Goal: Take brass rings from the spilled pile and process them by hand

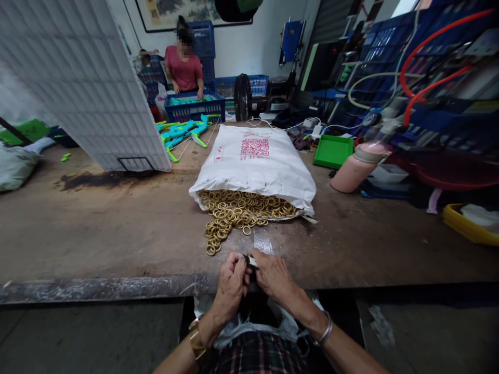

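Observation:
My left hand point(231, 280) is closed in a pinch near the table's front edge; what its fingertips hold is too small to tell. Against it, my right hand point(275, 276) is closed on a small black-and-white tool point(252, 261), its kind unclear and its near end hidden by the fingers. Just beyond both hands, brass-coloured rings point(222, 223) spill from the open mouth of a white woven sack point(230, 161) printed with red marks. The sack lies flat on the brown table point(136, 234).
A tilted white ribbed panel point(117, 93) rises at left, beside teal-and-green plastic parts point(183, 132). On the right are a green tray point(333, 150), a pink bottle point(356, 169) and a yellow tray point(471, 228). Across the table, a person point(185, 67) stands behind a blue crate point(195, 110).

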Demonstrator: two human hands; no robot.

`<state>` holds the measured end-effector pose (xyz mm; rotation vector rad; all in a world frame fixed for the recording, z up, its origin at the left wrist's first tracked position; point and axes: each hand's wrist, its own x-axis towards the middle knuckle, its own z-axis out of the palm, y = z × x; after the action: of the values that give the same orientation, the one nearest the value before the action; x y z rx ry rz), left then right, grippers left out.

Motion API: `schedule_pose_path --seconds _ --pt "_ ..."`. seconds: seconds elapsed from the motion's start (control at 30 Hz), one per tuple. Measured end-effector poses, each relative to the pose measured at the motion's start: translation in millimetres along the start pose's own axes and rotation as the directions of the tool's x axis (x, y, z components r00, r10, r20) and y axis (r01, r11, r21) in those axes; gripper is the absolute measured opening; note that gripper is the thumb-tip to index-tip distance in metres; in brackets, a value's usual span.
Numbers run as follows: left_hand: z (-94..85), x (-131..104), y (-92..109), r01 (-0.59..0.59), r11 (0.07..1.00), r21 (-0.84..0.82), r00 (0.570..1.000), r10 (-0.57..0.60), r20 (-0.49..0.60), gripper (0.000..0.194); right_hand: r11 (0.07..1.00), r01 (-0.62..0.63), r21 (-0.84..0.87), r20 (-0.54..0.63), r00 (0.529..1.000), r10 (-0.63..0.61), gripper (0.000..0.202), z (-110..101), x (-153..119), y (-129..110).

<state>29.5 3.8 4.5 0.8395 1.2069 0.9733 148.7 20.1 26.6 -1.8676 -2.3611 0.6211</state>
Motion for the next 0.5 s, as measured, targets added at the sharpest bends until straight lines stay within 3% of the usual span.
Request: schedule_pose_path --seconds 0.4,0.5 --pt "1.8 -1.2 -3.5 -0.004 1.0 -0.006 0.999 0.003 -0.05 0.044 0.999 0.011 -0.053 -0.033 0.999 -0.013 0.023 4.9 0.4 -0.4" --pt "0.9 -4.0 -5.5 -0.049 0.999 -0.015 0.997 0.048 -0.056 0.042 0.996 -0.023 -0.081 -0.022 1.0 0.021 0.026 4.0 2.2 -0.4"
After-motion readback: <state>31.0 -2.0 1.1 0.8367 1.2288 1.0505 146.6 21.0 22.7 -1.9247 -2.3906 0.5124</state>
